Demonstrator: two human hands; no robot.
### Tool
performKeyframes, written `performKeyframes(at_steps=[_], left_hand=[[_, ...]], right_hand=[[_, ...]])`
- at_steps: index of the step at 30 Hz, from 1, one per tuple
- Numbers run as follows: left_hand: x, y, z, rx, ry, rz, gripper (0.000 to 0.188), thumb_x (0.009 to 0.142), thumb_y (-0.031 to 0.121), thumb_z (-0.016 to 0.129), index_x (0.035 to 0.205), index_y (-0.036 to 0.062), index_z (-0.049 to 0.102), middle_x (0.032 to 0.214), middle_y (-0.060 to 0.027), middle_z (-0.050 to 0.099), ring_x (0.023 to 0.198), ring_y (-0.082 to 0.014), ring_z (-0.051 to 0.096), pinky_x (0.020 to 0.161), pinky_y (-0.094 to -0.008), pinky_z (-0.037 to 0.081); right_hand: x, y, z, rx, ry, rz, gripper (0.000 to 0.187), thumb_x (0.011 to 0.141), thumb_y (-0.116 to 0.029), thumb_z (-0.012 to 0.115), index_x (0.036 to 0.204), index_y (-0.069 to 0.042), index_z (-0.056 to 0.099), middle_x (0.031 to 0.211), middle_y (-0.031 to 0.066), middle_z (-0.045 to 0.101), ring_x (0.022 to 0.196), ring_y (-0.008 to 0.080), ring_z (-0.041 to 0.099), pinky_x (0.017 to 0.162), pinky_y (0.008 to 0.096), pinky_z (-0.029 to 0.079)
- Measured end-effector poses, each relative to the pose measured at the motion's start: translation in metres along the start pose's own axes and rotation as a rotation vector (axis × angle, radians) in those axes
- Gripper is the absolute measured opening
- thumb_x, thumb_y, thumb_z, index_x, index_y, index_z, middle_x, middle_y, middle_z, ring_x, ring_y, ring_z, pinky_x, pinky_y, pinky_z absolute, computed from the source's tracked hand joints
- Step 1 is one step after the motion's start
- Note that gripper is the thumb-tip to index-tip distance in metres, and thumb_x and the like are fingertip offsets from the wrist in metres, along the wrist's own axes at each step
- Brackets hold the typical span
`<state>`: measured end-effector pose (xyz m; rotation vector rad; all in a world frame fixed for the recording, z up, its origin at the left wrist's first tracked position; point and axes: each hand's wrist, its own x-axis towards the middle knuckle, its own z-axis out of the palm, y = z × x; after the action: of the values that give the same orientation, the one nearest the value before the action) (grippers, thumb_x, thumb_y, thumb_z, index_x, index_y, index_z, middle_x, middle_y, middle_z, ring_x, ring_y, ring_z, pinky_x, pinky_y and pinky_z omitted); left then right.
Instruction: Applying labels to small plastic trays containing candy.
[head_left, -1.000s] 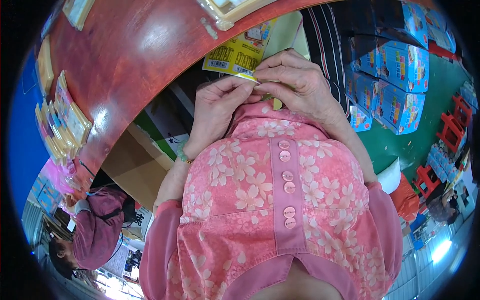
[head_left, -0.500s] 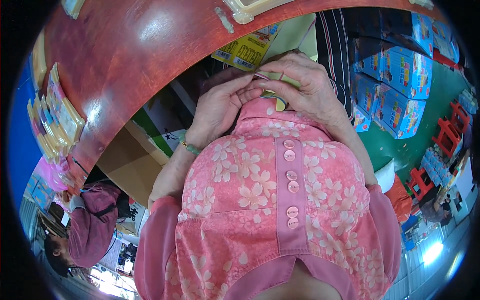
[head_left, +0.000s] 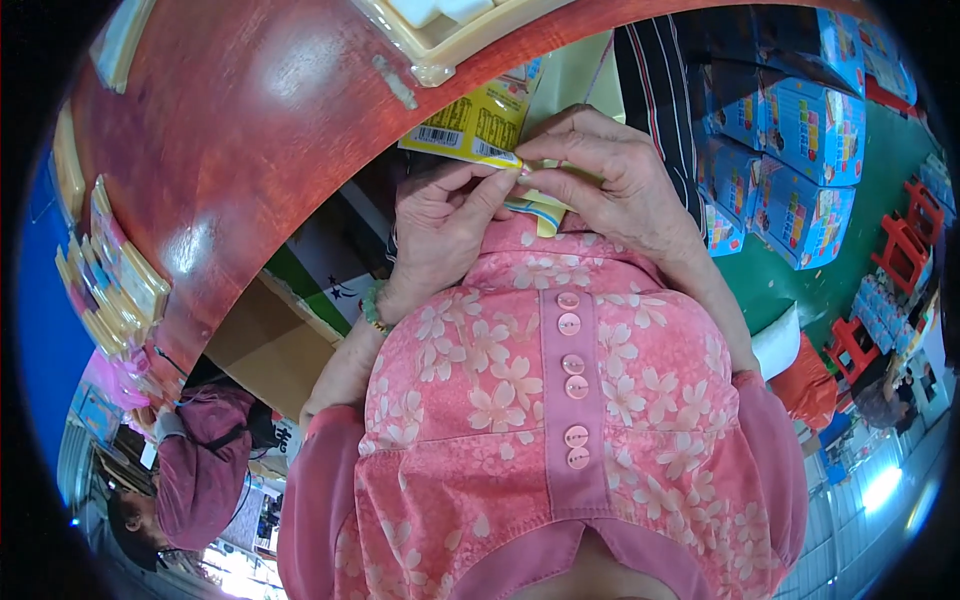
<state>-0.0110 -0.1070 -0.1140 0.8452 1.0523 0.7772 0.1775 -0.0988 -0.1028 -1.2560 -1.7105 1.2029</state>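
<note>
In my lap, a yellow printed card [head_left: 485,112] with barcodes lies over pale green sheets [head_left: 575,85]. My left hand [head_left: 445,215], with a green beaded bracelet at the wrist, has its thumb and forefinger pinched together at the card's lower corner. My right hand [head_left: 605,175] meets it there, thumb and forefinger closed on that same corner, fingertips nearly touching the left ones. Below the fingers a curled yellow-and-blue edge [head_left: 547,217] sticks out; I cannot tell whether it belongs to the same card.
A red-brown table [head_left: 270,120] curves ahead and left, bearing cream plastic trays [head_left: 430,72] and a stack of framed pieces [head_left: 115,270]. A cardboard box [head_left: 270,335] stands under its edge. Blue cartons [head_left: 810,130] and red stools [head_left: 905,230] are at right. Another person [head_left: 200,470] works at left.
My fingers have moved from a pale green and yellow piece to the yellow card's corner, pinching more tightly. The card has come slightly nearer, and the view has shifted a little.
</note>
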Motion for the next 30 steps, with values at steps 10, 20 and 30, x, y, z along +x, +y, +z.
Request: performKeyframes(at_steps=[10, 20, 30], left_hand=[[-0.001, 0.008, 0.007, 0.231, 0.010, 0.115, 0.011, 0.085, 0.002, 0.063, 0.095, -0.0012, 0.066, 0.079, -0.0030, 0.065, 0.064, -0.0041, 0.053, 0.058, -0.0166, 0.043], [-0.002, 0.016, 0.012, 0.341, 0.051, 0.064, 0.008, 0.084, 0.002, 0.064, 0.091, -0.0020, 0.066, 0.073, -0.0017, 0.063, 0.063, -0.0042, 0.054, 0.058, -0.0169, 0.043], [-0.005, 0.016, 0.014, 0.203, 0.116, -0.042, 0.011, 0.083, 0.000, 0.065, 0.093, -0.0030, 0.066, 0.075, -0.0029, 0.063, 0.065, -0.0055, 0.056, 0.060, -0.0177, 0.045]], right_hand=[[-0.001, 0.004, -0.006, -0.023, -0.025, -0.059, 0.017, 0.077, -0.002, 0.066, 0.093, 0.001, 0.067, 0.086, 0.0094, 0.063, 0.079, 0.0208, 0.064, 0.068, 0.0284, 0.051], [0.001, 0.000, -0.007, -0.212, -0.039, -0.171, 0.018, 0.071, 0.002, 0.062, 0.088, 0.001, 0.063, 0.084, 0.0118, 0.062, 0.077, 0.0277, 0.063, 0.065, 0.0333, 0.052], [0.003, 0.003, 0.000, -0.217, -0.018, -0.177, 0.021, 0.068, 0.003, 0.063, 0.088, 0.000, 0.059, 0.080, 0.0102, 0.060, 0.073, 0.0275, 0.062, 0.063, 0.0341, 0.051]])
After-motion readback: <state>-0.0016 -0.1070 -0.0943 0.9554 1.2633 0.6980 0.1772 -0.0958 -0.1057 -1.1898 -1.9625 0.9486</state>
